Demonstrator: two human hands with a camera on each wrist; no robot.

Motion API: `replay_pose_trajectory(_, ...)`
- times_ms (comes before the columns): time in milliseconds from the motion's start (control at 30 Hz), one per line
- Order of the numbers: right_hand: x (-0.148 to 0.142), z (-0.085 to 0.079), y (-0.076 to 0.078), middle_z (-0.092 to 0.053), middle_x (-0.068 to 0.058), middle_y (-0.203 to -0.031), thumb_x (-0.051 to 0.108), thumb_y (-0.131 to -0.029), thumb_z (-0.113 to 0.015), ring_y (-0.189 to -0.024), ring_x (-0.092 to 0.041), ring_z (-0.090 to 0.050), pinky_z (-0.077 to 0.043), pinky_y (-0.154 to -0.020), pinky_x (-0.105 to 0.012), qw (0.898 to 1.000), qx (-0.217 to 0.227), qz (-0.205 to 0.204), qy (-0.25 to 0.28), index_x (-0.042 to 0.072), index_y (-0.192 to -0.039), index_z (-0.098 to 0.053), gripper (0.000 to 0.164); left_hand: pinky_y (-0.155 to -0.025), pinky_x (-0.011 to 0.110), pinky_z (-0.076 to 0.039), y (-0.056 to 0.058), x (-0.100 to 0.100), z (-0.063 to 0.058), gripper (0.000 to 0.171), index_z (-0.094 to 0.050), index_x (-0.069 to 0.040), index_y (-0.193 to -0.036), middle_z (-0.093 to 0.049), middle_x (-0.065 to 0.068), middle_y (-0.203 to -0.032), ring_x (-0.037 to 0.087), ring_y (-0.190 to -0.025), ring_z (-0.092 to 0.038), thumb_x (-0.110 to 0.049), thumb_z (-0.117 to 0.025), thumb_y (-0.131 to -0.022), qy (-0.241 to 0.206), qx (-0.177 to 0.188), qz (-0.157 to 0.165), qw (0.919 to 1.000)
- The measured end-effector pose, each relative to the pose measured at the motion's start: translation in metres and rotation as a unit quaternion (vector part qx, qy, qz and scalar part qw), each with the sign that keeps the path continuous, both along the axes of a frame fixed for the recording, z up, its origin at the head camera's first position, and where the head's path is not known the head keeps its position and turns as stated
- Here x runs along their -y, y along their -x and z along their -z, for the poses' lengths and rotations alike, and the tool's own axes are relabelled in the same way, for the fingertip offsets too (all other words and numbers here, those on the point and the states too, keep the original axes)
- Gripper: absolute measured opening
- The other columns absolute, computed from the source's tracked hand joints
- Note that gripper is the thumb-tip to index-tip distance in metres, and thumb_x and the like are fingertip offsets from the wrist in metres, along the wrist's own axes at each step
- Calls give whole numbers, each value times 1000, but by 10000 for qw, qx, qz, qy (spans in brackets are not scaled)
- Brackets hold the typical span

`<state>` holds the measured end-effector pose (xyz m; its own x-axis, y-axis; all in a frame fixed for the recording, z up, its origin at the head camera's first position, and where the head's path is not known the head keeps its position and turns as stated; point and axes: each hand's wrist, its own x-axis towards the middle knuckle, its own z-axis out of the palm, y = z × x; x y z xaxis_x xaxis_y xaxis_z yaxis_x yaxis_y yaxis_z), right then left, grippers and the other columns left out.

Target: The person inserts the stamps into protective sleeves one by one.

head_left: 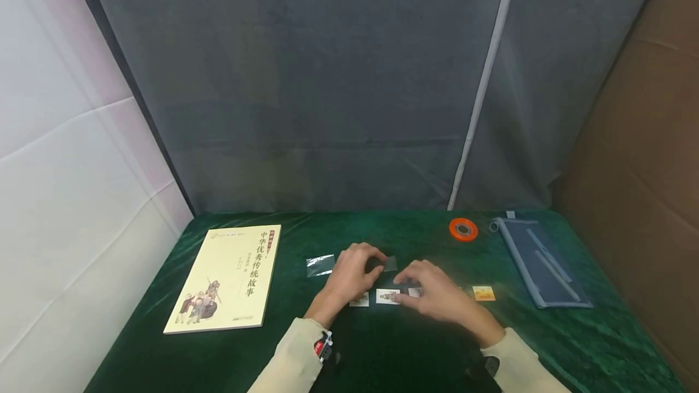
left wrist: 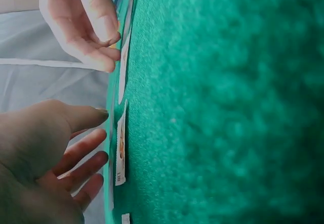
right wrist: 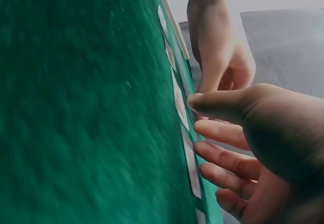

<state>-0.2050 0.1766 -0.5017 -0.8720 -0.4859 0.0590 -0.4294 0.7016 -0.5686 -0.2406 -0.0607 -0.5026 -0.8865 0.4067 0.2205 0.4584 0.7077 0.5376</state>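
Observation:
My left hand [head_left: 352, 273] hovers at a small clear plastic sleeve [head_left: 390, 264], thumb and fingers apart over its left end. Just in front of it lies a row of small stamps with white borders. One stamp [head_left: 388, 296] lies between the two hands, and its serrated edge shows in the left wrist view. Another stamp [head_left: 360, 301] is partly covered by the left hand. My right hand [head_left: 434, 292] is over the row, its fingers loosely bent with nothing visible between them. A stamp [head_left: 415, 292] peeks out beneath it. An orange-yellow stamp [head_left: 483, 293] lies to its right.
A second clear sleeve [head_left: 320, 265] lies left of the left hand. Farther left is a cream book [head_left: 235, 272]. An orange ring-shaped roll [head_left: 463, 230] sits at the back right, near a blue zip pouch [head_left: 537, 259]. Green cloth [head_left: 377, 350] covers the table; grey curtains stand behind.

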Motion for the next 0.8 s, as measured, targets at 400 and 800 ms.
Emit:
replay_pose_trajectory(400,14,10,-5,-66,11,-116,41,-90,-88,-113,-15,-57,-48,-99,-46,9998,-88,106,138,30,-110,-77,25,-101,51,-54,6,-4,-1,30,-77,-16,-126,-78,5,-120,26,-115,-66,-19,-83,-97,265,-117,43,9996)
replay_pose_trajectory(800,14,13,-6,-63,20,-97,32,-93,-87,-94,-5,-56,-44,-86,-30,9987,-85,18,494,35,-102,-71,19,-89,37,-56,6,-5,0,26,-76,-15,-125,-78,-1,-107,15,-98,-66,-10,-78,-99,-487,231,42,9985)
